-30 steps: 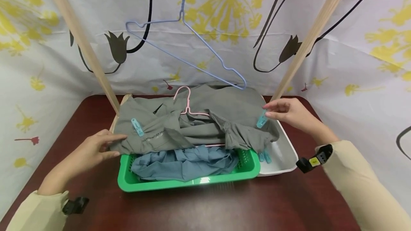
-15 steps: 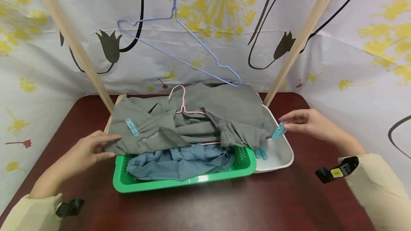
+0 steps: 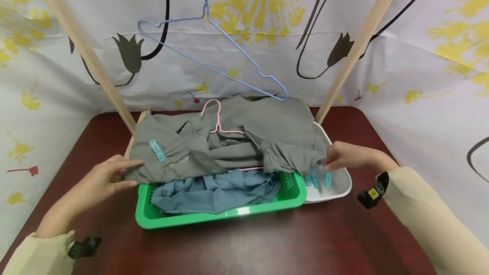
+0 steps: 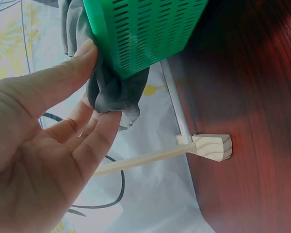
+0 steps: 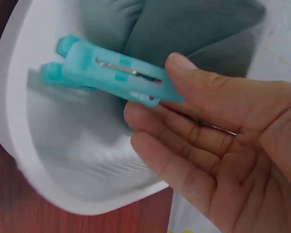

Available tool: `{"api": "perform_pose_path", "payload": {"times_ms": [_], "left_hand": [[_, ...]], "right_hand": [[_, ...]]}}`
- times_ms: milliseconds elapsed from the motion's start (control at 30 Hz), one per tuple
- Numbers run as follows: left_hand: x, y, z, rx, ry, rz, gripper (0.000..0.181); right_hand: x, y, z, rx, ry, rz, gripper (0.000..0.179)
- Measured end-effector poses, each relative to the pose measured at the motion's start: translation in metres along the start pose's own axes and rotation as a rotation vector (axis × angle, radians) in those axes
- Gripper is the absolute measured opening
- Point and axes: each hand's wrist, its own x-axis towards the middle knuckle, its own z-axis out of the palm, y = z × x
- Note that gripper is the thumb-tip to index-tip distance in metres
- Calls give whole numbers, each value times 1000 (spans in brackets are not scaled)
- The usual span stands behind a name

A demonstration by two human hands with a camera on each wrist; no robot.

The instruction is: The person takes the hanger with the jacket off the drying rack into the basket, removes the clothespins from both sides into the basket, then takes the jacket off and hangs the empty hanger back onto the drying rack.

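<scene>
A teal peg [image 5: 116, 73] is pinched between thumb and fingers of the right hand [image 3: 345, 156] over the white tub [image 3: 338, 190], right of the green basket [image 3: 221, 215], apparently beside other pegs [image 3: 313, 179]. The left hand [image 3: 97, 179] pinches the grey shirt [image 3: 244, 139] draped over the basket's left edge, a second peg [image 3: 157, 150] clipped nearby.

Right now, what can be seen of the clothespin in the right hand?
The clothespin is translucent teal plastic with a thin metal spring wire along its side. The right hand pinches one end between thumb and fingers, and it lies roughly level over the white tub, next to the grey garment. More teal pins lie in the tub below.
</scene>
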Motion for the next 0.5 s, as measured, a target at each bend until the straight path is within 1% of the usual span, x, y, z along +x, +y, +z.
{"api": "perform_pose_path", "payload": {"times_ms": [67,100,133,167,233,333,500], "left_hand": [[0,0,1,-7,1,0,48],[0,-1,1,-11,1,-1,48],[0,-1,1,-13,-1,-2,48],[0,-1,1,-14,-1,-1,48],[0,-1,1,-14,1,-1,48],[1,0,0,-13,-6,-5,48],[1,1,-1,-5,-9,-14,48]], "right_hand": [[8,1,0,-3,-31,39,37],[11,3,0,-6,-44,56,38],[14,4,1,-5,-53,69,33],[16,6,2,3,-61,64,26],[19,9,4,18,-71,66,6],[21,13,10,58,-60,46,35],[25,18,19,82,-40,-11,29]]}}
